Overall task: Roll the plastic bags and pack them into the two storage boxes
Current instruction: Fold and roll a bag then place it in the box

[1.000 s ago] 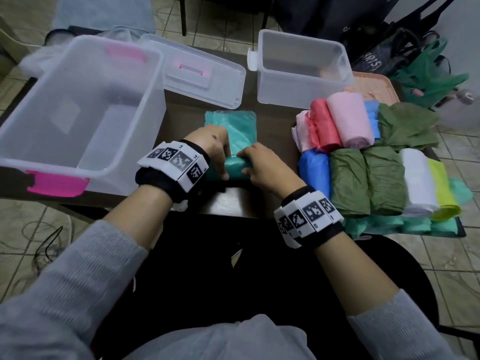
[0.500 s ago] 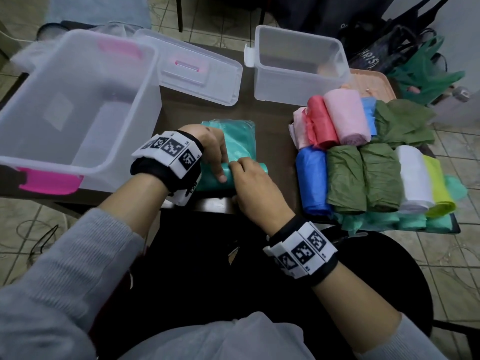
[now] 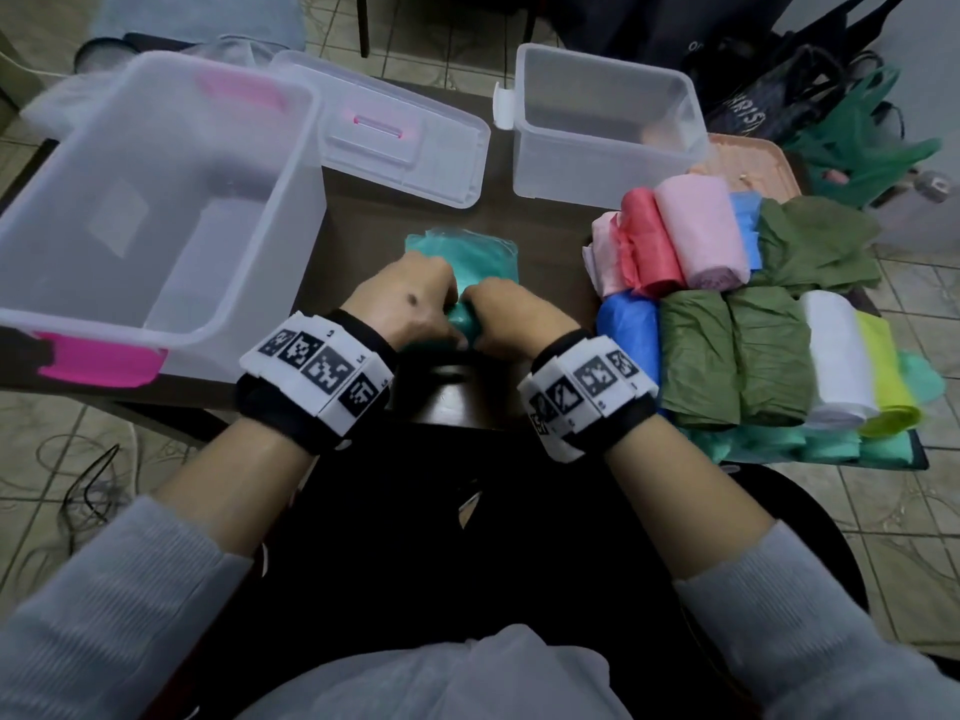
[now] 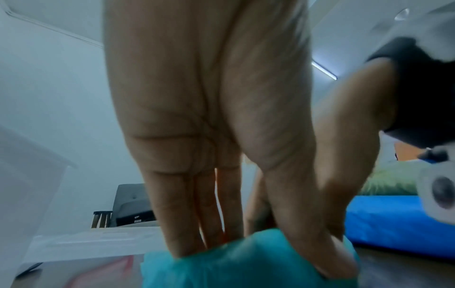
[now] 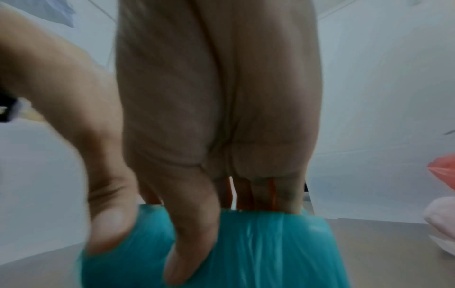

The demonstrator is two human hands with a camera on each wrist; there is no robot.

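Counted two clear storage boxes (image 3: 156,200) (image 3: 602,122) and one teal bag (image 3: 467,262), half rolled, glossy and crinkled, on the dark surface (image 3: 545,241) between them. Left hand (image 3: 405,298) and right hand (image 3: 514,314), close together, both gripped its rolled end

A dark brown wooden table (image 3: 358,200) stands on a beige tiled floor (image 3: 883,491). Dark fabric bags (image 3: 779,96) sit beyond the table's far right corner.
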